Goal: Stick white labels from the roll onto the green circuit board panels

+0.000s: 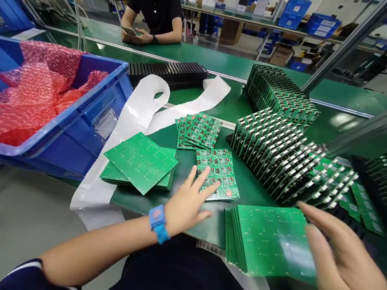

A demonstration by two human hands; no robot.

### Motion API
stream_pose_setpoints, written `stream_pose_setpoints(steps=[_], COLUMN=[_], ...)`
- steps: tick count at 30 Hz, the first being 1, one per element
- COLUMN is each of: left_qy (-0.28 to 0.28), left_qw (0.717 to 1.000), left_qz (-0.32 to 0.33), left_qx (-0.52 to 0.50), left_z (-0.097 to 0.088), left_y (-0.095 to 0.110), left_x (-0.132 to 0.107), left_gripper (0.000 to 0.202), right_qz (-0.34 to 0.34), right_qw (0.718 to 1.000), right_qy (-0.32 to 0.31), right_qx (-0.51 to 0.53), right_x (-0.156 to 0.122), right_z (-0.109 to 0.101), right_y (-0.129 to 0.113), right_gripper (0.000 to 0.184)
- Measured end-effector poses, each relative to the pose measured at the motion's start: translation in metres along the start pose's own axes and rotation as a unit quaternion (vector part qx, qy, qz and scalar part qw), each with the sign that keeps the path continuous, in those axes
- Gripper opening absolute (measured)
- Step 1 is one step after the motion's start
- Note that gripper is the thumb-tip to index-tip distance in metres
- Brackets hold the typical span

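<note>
A: What sits closest to the camera?

B: The right hand [350, 275], spread wide and blurred, lying over the near stack of plain green boards [267, 239] at the bench edge. It grips nothing.

A: And the other one?

B: The left hand [189, 203], with a blue wristband [158, 222], lies flat with fingers splayed. Its fingertips rest on the populated circuit board [219, 173] lying face up on the green table [195, 224]. It clasps nothing either.

A: What lies around that board?

B: To its left, a loose pile of bare green boards [141, 161] on a white strip [135, 115]. Just behind it, a small fanned heap of populated boards [198, 131]. To the right, long rows of boards standing on edge in a rack [281, 154].

A: Further out?

B: A blue bin [80, 131] with red bubble wrap [20, 91] on the left, a black tray [168, 72] beyond, and across the green conveyor [211, 59] a person in a black shirt [157, 5] leaning on it.
</note>
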State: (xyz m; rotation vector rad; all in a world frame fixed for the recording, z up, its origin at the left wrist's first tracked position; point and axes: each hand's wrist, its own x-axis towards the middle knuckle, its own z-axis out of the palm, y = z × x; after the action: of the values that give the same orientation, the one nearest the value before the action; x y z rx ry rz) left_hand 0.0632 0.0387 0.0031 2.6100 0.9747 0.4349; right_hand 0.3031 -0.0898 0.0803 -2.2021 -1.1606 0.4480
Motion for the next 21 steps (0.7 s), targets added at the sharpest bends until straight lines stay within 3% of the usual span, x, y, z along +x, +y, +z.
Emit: stream_pose_setpoints(steps=[1,2,5,7,10,13,17,21], left_qy=[-0.017,-0.029,-0.014,0.047,0.161,0.232,0.283,0.275], left_qw=[1.0,0.999,1.0,0.999,0.983,0.965,0.946,0.944], left_qz=[0.002,0.005,0.014,0.007,-0.022,-0.044,-0.081,-0.107], left_qx=[0.012,0.019,0.006,-0.026,-0.081,-0.118,-0.134,-0.149], left_z=[0.002,0.003,-0.003,-0.011,-0.018,-0.015,-0.012,-0.019], left_y=[-0.003,-0.005,-0.01,-0.012,-0.014,-0.014,-0.012,-0.012], left_x=[0.008,0.014,0.022,0.023,0.022,0.02,0.021,0.025], left_gripper=[0.064,0.058,0.042,0.038,0.033,0.031,0.031,0.03], right_qz=[-0.075,-0.1,-0.017,0.061,0.111,0.127,0.147,0.163], right_qw=[0.996,0.991,0.962,0.94,0.931,0.932,0.934,0.914], right_qy=[-0.039,-0.091,-0.265,-0.319,-0.336,-0.331,-0.316,-0.346], right_qx=[-0.011,-0.009,0.063,0.101,0.092,0.073,0.077,0.134], right_x=[0.016,0.032,0.079,0.097,0.104,0.1,0.099,0.103], right_z=[0.007,0.015,0.041,0.055,0.071,0.085,0.096,0.085], right_y=[-0.017,-0.03,-0.051,-0.054,-0.054,-0.052,-0.049,-0.059], right_gripper=[0.036,0.033,0.03,0.027,0.018,0.007,0.043,0.053])
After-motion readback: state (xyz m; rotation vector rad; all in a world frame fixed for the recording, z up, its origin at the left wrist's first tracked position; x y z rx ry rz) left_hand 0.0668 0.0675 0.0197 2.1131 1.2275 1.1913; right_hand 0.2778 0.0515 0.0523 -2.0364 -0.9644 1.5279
